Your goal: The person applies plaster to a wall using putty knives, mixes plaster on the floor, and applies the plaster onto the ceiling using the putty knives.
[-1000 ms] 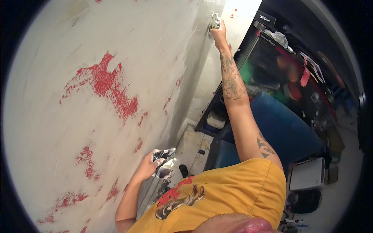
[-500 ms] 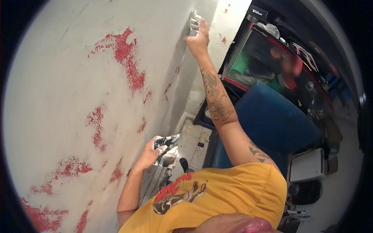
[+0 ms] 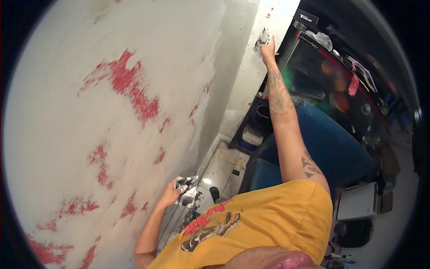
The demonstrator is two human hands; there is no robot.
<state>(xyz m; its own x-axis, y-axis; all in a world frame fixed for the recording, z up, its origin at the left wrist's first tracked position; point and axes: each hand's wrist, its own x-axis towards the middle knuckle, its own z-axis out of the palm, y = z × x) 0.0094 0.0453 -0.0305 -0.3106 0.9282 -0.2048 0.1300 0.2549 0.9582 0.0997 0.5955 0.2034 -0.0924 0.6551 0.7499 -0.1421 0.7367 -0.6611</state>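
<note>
My right hand (image 3: 268, 49), at the end of my raised tattooed arm, grips a putty-smeared metal scraper (image 3: 262, 41) against the narrow pale wall strip (image 3: 248, 85) beside the corner. My left hand (image 3: 171, 192), low beside the broad wall, holds a wide metal blade (image 3: 187, 195) streaked with white putty and dark marks. The broad wall (image 3: 53, 112) is pale grey with ragged red patches (image 3: 127, 78) and a darker band along its right side.
Right of the wall stands a dark glass-fronted unit (image 3: 322, 76) piled with items, behind a blue padded chair (image 3: 340, 157). A grey-white device (image 3: 356, 201) and a black object (image 3: 354, 233) sit lower right. The tiled floor (image 3: 217, 166) shows between wall and chair.
My right hand swung left and up, then moved right and down onto the narrow wall strip with the scraper. My left hand rose slightly, then dropped back, still holding its blade.
</note>
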